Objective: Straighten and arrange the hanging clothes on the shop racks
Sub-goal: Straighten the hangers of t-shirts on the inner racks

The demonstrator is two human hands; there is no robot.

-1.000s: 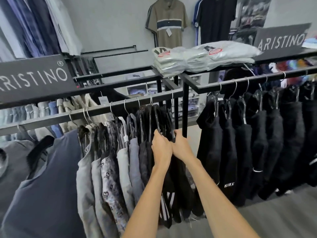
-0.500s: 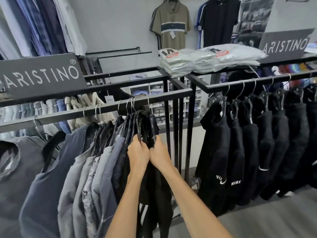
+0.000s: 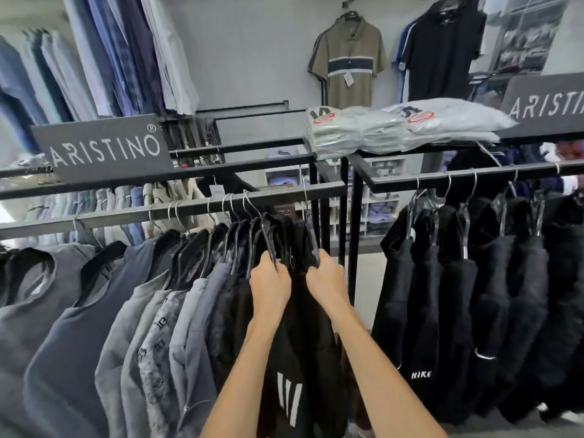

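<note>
High at the far left, a row of blue and pale shirts (image 3: 120, 52) hangs against the wall. Below them a dark sign (image 3: 104, 150) reading ARISTINO stands on the top bar of the left rack. The front rail (image 3: 126, 215) of this rack runs across under the sign, and the clothes hang from it on wire-hooked hangers. At its left end are a grey vest (image 3: 28, 311) and a navy vest (image 3: 72, 336), spread wide and slanting. Next come grey tops (image 3: 126, 343), a patterned grey top (image 3: 158, 339) and a blue-grey top (image 3: 196, 311), packed close and leaning. A bunch of black tops fills the right end of the rail.

The left hand (image 3: 270, 286) reaches up into that bunch. Its grip is closed round the arm of a black hanger (image 3: 265, 245), with the fingers curled out of sight behind the back of the hand. Just beside it, a small gap apart, the right hand (image 3: 327, 282) has its grip closed round the arm of the end hanger (image 3: 313, 241), the last one on the rail. A black top with white stripes (image 3: 294, 358) hangs between and below the two hands.

Where the two racks meet, a stack of folded shirts in clear bags (image 3: 395, 131) lies on top. On the wall behind hang an olive polo shirt (image 3: 349, 61) with a dark chest band and a black polo shirt (image 3: 442, 52). The right rail (image 3: 458, 178) carries a row of black fleecy tops (image 3: 458, 295), one marked NIKE. A second sign (image 3: 546, 105) stands at the right edge.
</note>
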